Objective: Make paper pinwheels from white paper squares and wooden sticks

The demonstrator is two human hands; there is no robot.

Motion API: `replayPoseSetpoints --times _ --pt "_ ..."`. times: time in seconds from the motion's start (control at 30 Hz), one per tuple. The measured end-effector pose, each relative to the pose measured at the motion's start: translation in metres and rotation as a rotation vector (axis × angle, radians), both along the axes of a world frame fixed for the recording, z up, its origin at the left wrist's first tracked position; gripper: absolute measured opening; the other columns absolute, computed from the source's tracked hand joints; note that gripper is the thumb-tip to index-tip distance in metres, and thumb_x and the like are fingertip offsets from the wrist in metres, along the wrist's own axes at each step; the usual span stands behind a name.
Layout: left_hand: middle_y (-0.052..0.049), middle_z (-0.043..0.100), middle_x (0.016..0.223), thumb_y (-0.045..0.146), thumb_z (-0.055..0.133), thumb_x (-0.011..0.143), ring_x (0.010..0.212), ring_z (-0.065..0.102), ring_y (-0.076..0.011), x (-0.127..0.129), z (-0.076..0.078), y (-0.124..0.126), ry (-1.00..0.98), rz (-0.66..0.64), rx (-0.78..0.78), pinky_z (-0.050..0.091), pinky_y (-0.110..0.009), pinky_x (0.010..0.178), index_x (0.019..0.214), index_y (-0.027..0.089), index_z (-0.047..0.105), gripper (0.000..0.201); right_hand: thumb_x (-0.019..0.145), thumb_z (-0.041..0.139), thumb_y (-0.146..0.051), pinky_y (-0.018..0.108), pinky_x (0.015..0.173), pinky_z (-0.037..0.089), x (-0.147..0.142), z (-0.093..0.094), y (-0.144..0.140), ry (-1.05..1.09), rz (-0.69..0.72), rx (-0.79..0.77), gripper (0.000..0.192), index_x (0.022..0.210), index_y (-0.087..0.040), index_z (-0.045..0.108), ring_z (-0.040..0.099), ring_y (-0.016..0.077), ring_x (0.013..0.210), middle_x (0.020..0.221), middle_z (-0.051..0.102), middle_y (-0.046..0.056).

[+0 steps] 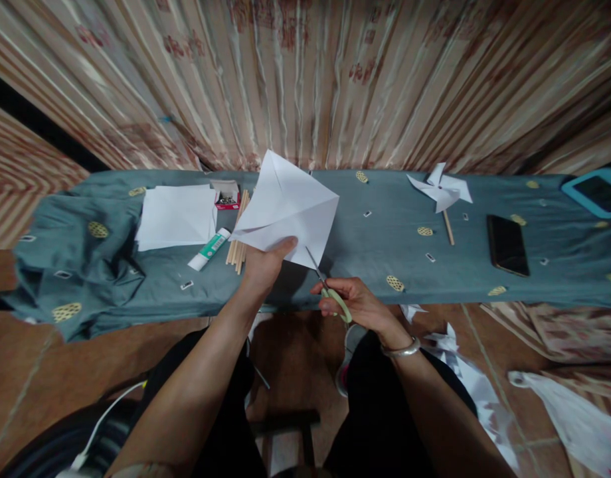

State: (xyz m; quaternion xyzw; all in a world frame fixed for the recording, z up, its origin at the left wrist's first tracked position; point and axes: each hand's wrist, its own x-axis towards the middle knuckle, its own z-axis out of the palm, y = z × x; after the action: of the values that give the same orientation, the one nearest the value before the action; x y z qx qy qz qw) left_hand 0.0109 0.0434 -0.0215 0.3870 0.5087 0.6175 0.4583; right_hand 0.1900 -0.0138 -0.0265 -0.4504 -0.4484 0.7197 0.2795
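Half-hidden scissors [330,289] behind paper [285,209]

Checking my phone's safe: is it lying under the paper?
No, the phone lies bare on the cloth, far from the paper in the left hand.

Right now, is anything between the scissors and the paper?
Nothing visible. The right hand holds the scissors, blades at the lower edge of the paper that the left hand holds up.
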Motion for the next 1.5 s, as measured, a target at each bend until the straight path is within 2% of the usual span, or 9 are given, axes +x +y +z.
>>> replayPoseSetpoints --times 0.13,0.4,0.93,1.17,1.5 --pt "-0.008 0.072 0.106 0.023 0.078 0.058 0.109 0.064 -0.0261 0.001 0.001 -0.001 -0.005 -0.001 -0.003 0.045 -0.041 0.102 0.116 0.019 0.061 0.061 0.055 0.088 -0.033 0.017 0.051 0.048 0.0 0.002 0.0 -0.012 -0.002 -0.017 0.036 0.081 -0.017 0.069 0.058 0.0071 0.051 0.057 0.064 -0.006" --pt "-0.008 0.074 0.099 0.023 0.078 0.058 0.094 0.067 -0.0249 0.005 0.003 -0.006 0.009 -0.031 -0.04 0.05 -0.04 0.092 0.114 0.015 0.063 0.058 0.063 0.083 -0.041 0.019 0.051 0.046 0.001 -0.004 -0.001 -0.022 0.029 0.09 0.037 0.086 -0.016 0.068 0.058 0.008 0.054 0.062 0.063 -0.004" --pt "-0.01 0.072 0.103 0.023 0.077 0.057 0.101 0.066 -0.0257 0.004 0.002 -0.005 0.029 -0.003 -0.022 0.048 -0.041 0.097 0.111 0.014 0.065 0.057 0.058 0.087 -0.038 0.021 0.055 0.05 0.001 -0.01 0.0 -0.008 0.015 -0.008 0.04 0.086 -0.016 0.068 0.058 0.0082 0.055 0.062 0.062 -0.004" --pt "-0.009 0.072 0.099 0.027 0.08 0.055 0.097 0.066 -0.0255 0.006 0.002 -0.009 0.035 -0.026 -0.085 0.049 -0.04 0.093 0.105 0.014 0.066 0.054 0.06 0.085 -0.041 0.019 0.053 0.047 0.001 -0.009 -0.001 -0.037 -0.005 0.037 0.04 0.088 -0.017 0.068 0.059 0.0081 0.057 0.063 0.063 -0.004" --pt "-0.009 0.072 0.1 0.026 0.08 0.054 0.098 0.065 -0.0255 0.006 0.0 -0.007 0.018 -0.018 -0.071 0.048 -0.04 0.094 0.107 0.014 0.065 0.057 0.06 0.085 -0.042 0.019 0.053 0.047 0.0 -0.014 0.0 -0.04 -0.017 0.019 0.039 0.084 -0.017 0.07 0.06 0.0079 0.056 0.063 0.063 -0.004"
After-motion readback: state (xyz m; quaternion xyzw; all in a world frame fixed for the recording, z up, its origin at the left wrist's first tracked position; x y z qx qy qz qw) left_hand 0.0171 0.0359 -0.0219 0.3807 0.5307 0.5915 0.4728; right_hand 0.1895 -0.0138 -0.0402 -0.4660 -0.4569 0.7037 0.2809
